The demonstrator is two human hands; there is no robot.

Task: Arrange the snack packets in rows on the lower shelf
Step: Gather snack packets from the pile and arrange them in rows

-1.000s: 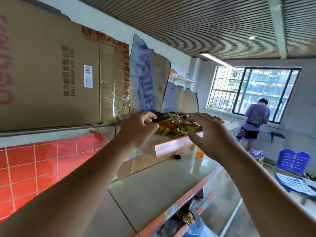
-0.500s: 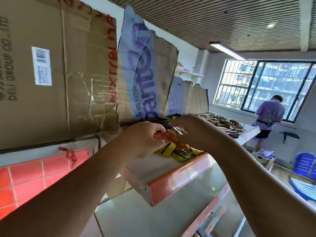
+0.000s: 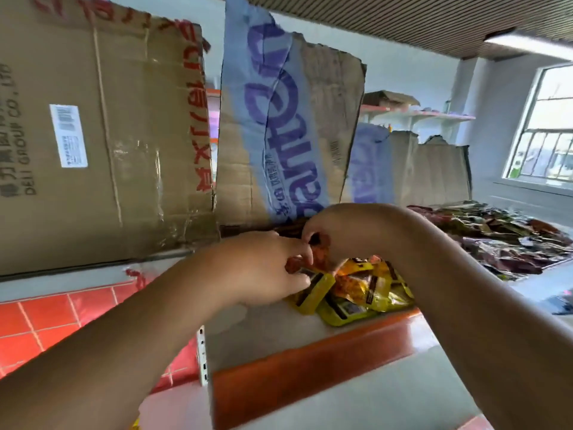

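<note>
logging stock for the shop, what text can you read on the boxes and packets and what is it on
"DELI GROUP CO., LTD": sideways on the large brown carton.
Red characters on that carton: cut off, unreadable.
White barcode label: too small.
Purple letters on the blue-banded cardboard: sideways, unclear.
Yellow snack packets: print blurred.

Both bare forearms reached forward and converged. The left hand [image 3: 263,268] pinched a reddish packet [image 3: 321,256] between thumb and forefinger; the right hand [image 3: 338,234], knuckles up, curled its fingertips onto the same packet, touching the left.
</note>
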